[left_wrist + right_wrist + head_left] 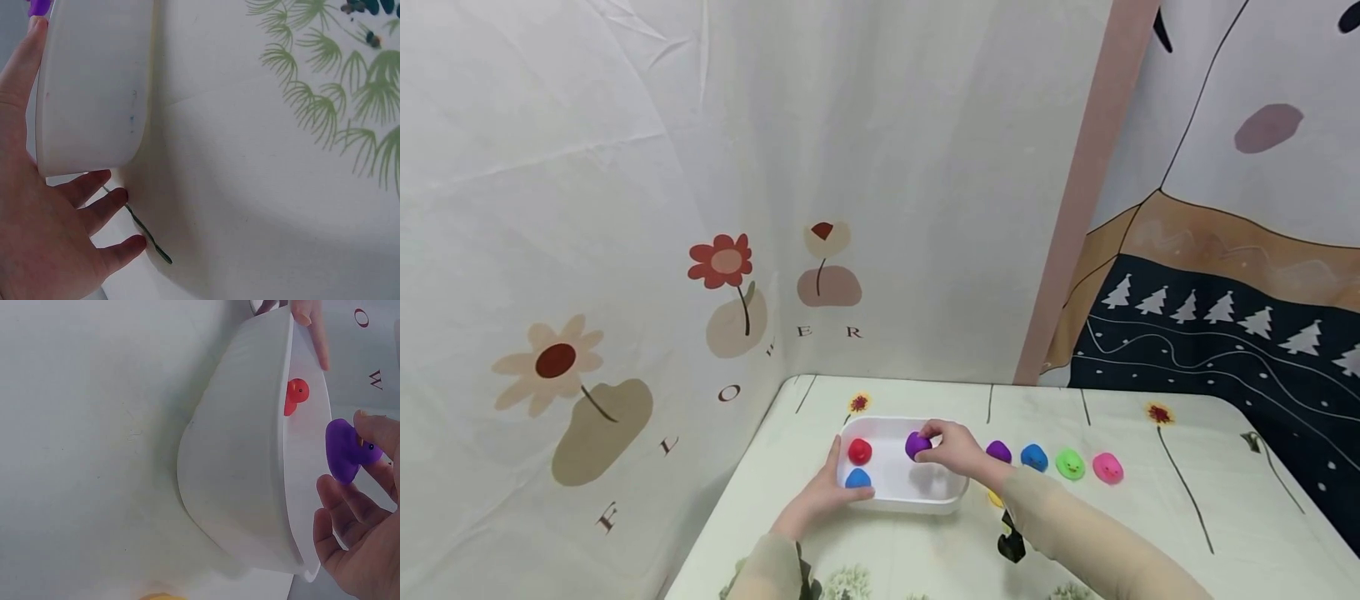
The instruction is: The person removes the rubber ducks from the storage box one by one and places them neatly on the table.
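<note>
My left hand [822, 497] grips the left end of a white plastic tub [910, 505]. Its thumb lies over the near rim, and its other fingers spread at the tub's end in the left wrist view. Between the thumb and fingers of my right hand [957, 450] is a purple rubber duck [341, 450], pinched above the right part of the tub. Inside the tub, at its left end, a red rubber duck [860, 452] sits behind a blue rubber duck [857, 478], which the left thumb partly overlaps.
Right of the tub, a row of ducks stands on the table: purple [998, 451], blue [1033, 457], green [1070, 464] and pink [1108, 468]. A yellow one [995, 498] shows partly behind the right forearm. Printed cloth hangs behind the table [1150, 533].
</note>
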The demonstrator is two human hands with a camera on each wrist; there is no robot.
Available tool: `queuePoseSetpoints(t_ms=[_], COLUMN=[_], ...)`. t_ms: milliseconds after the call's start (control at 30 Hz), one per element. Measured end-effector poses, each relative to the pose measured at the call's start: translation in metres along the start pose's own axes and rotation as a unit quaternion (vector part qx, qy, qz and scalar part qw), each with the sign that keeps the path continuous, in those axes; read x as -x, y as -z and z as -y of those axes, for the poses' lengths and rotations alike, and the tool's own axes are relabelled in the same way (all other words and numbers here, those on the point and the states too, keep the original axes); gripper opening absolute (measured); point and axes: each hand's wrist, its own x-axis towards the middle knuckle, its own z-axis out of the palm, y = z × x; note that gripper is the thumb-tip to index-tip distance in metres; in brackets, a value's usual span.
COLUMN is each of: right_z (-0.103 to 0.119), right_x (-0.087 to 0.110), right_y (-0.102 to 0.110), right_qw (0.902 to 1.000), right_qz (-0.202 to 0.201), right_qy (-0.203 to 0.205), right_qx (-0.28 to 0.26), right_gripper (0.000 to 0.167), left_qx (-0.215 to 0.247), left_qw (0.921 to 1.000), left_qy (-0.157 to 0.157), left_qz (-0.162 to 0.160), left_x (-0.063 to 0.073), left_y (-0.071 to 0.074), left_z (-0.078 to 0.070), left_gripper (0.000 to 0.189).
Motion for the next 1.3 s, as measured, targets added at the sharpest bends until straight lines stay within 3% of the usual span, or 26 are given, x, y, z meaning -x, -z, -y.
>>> queuePoseSetpoints(t_ms=[633, 1100, 1300], right_z=[-0.009, -0.023, -0.028], right_x=[0.017, 0.041, 0.050], right_y=[0.022, 0.057, 0.063], right_qw=[0.9985, 0.9922, 0.9910], right_qz=[-0.013, -0.058, -0.068], right_qy=[-0.049, -0.105, -0.102], right_qx=[-0.021, -0.032, -0.053], right_gripper=[0.028, 0.027, 0.029], left_qx=[0.002, -0.008, -0.002], left_qw=[1.0000, 0.9999, 0.9999], left_qy=[0.005, 0.010, 0.011], left_qz=[0.004, 0.000, 0.001], left_x=[-0.002, 0.001, 0.001], left_y=[-0.001, 0.002, 0.000], left_z=[0.001, -0.006, -0.001], left_gripper=[0.119, 0.119, 0.120])
